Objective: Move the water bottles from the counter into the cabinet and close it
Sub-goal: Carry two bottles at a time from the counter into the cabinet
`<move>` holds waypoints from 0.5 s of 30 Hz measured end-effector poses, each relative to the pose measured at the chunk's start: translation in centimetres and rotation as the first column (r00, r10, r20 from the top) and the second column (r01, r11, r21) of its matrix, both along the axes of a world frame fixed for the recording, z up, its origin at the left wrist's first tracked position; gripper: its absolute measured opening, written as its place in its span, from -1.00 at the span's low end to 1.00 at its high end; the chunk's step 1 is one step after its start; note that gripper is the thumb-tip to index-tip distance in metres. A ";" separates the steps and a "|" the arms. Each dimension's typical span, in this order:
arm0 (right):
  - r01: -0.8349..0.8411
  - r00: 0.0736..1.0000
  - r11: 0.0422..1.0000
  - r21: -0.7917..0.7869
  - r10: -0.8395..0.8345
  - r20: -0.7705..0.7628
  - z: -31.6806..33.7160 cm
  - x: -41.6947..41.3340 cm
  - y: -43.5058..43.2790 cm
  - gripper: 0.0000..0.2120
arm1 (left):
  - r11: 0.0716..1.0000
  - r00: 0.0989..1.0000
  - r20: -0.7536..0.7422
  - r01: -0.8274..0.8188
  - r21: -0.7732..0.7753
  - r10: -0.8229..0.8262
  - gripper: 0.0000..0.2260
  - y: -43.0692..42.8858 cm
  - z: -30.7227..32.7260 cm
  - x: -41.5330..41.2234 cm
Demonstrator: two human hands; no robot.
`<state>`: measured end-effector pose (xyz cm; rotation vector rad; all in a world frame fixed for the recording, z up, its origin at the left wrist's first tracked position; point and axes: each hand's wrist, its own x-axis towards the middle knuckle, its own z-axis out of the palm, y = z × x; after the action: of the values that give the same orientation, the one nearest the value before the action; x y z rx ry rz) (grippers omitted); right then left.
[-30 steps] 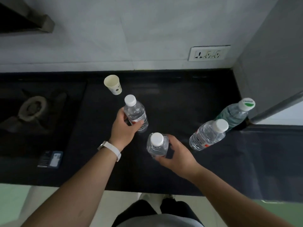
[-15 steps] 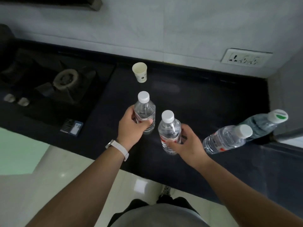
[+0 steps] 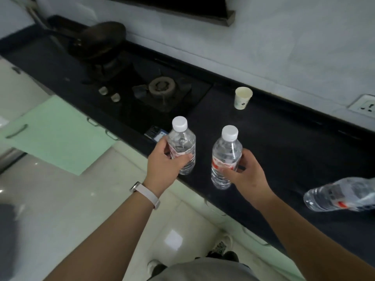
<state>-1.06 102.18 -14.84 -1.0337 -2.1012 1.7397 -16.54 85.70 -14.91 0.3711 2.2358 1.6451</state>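
two clear water bottles with white caps stand upright side by side over the front part of the dark counter (image 3: 284,142), a small gap between them. the left bottle (image 3: 182,142) is gripped by the left hand (image 3: 164,165), fingers and thumb curled round its labelled lower half; its base sits right at the counter's front edge. the right bottle (image 3: 226,157) is gripped by the right hand (image 3: 245,175), thumb across the red-and-white label and fingers wrapped behind. whether either base touches the counter or hangs just above it cannot be told. a pale wristband (image 3: 146,194) circles the left wrist.

well apart to the right, a third bottle (image 3: 341,196) shows at the frame's edge, blurred, its cap out of view.

behind the held bottles, near the wall, a paper cup (image 3: 242,98) stands upright. a small dark pack (image 3: 155,133) lies just behind the left bottle, at the corner of the stove. the stove holds a bare burner (image 3: 161,87), two knobs (image 3: 109,94) beside it, and a dark pan (image 3: 99,39) on the far burner. a wall socket (image 3: 365,104) shows at the right. below the counter edge run pale green cabinet fronts (image 3: 54,136) with handles, above a glossy light floor (image 3: 81,209).
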 end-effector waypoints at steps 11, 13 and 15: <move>-0.230 0.969 0.972 0.044 0.233 -0.079 3.0 -8.1 -19.0 -0.53 | 0.971 0.970 -0.050 -0.239 0.008 0.239 -0.51 -23.2 1.9 -3.4; -0.274 0.956 0.960 0.058 0.278 -0.097 3.2 -9.5 -22.5 -0.54 | 0.957 0.955 -0.054 -0.290 0.018 0.291 -0.51 -27.5 1.9 -3.8; -0.310 0.942 0.947 0.077 0.318 -0.110 3.5 -10.9 -26.1 -0.52 | 0.942 0.940 -0.064 -0.334 0.024 0.335 -0.52 -31.8 2.2 -4.1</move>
<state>-11.95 76.05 -11.35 -0.5827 -2.3227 1.8113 -20.61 53.86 -12.69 0.0483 2.4461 1.8357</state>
